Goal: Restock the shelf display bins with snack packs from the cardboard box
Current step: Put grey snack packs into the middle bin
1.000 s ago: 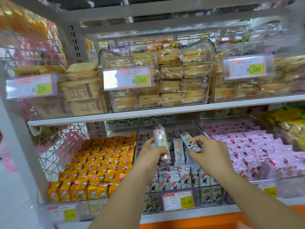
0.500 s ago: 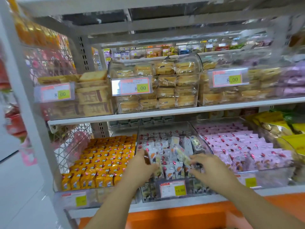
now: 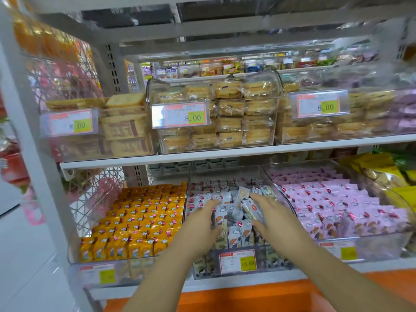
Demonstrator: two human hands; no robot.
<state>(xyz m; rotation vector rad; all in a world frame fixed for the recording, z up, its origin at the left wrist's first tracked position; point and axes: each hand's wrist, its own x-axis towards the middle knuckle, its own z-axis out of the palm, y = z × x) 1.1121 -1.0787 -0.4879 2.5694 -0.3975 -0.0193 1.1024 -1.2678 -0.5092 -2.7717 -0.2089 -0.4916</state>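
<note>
Low in the middle of the frame, the loose white snack packs [image 3: 242,207] lie tipped every way in the middle bin [image 3: 202,269], right between the left hand [image 3: 200,224] and the right hand [image 3: 275,216], both just as near, with fingers straight, spread and gripping nothing.

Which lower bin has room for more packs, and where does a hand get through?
Likeliest room: the middle bin, on top of the loose white packs between the left hand and right hand. The orange packs and pink packs fill their bins in tight rows. Hands pass above the packs, under the white shelf.
</note>
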